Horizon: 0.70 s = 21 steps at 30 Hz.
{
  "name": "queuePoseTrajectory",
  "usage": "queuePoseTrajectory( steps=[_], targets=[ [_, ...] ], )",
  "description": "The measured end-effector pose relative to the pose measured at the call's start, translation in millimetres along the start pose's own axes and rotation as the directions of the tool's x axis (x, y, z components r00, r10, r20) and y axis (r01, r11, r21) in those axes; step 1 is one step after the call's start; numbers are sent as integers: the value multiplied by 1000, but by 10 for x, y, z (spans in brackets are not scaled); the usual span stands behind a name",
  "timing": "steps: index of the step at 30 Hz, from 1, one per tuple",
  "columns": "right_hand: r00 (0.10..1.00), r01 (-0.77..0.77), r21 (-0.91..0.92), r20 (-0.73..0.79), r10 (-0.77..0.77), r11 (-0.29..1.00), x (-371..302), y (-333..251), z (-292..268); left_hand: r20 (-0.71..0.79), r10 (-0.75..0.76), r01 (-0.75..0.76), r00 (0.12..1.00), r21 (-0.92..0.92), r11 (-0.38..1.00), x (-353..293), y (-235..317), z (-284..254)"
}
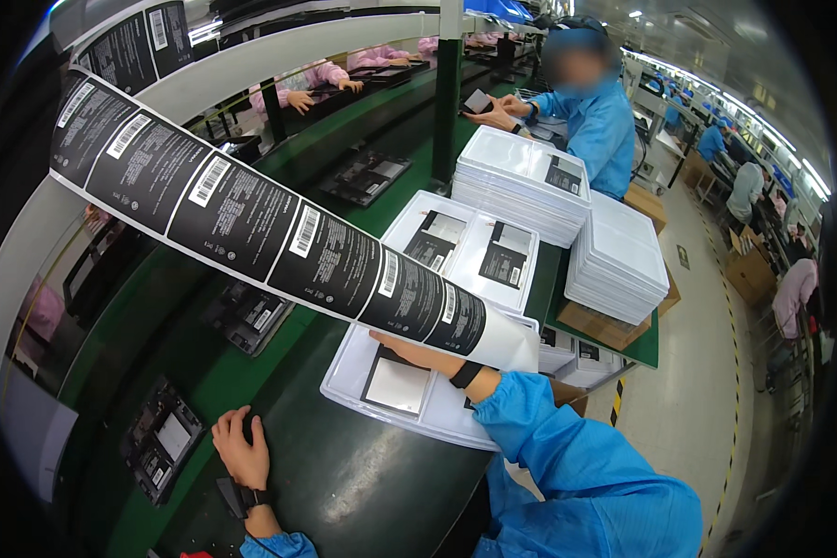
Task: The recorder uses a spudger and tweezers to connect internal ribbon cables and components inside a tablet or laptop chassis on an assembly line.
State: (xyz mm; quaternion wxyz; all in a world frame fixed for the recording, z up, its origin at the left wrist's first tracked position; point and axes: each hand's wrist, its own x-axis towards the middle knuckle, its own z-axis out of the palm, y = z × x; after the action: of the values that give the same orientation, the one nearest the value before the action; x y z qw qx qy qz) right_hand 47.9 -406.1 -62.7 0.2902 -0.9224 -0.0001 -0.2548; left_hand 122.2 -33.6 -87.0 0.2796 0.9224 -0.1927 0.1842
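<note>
My left hand [242, 451] lies low over the dark work surface, fingers a little bent and apart, with no object seen in it. Just left of it is an open black device chassis [163, 439] with a silver block inside. My right hand [409, 351] reaches over a white plastic tray [344, 372]; the strip of labels above hides most of its fingers, so their grip cannot be made out. In that tray sits a flat silver battery pack [396, 383] with black edges. The long strip of black printed labels [242, 219] slants down across the view from upper left.
Behind are a tray with black-and-silver packs [504, 256] and tall tray stacks [521, 172] [618, 265]. More chassis [249, 316] [367, 177] lie along the green conveyor. A green post [446, 112] stands beside it. A co-worker in blue [600, 130] handles a dark flat object; pink-sleeved people work across the line.
</note>
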Motion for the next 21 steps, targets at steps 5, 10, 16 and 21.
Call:
queuePoseTrajectory(
  steps=[5,10,16,21],
  targets=[
    [997,14,-22,-77,-16,1000,-61,239,157,-1,14,-14,1000,-1,1000,17,33,12],
    [999,7,-36,-51,-9,999,-32,161,109,-1,2,-2,1000,5,1000,7,11,18],
    [989,90,-32,-111,-93,995,-22,280,157,9,-6,6,1000,0,1000,32,23,37],
    [993,74,-8,-90,-74,997,1,252,116,13,-11,11,1000,-2,1000,38,45,46]
  ],
)
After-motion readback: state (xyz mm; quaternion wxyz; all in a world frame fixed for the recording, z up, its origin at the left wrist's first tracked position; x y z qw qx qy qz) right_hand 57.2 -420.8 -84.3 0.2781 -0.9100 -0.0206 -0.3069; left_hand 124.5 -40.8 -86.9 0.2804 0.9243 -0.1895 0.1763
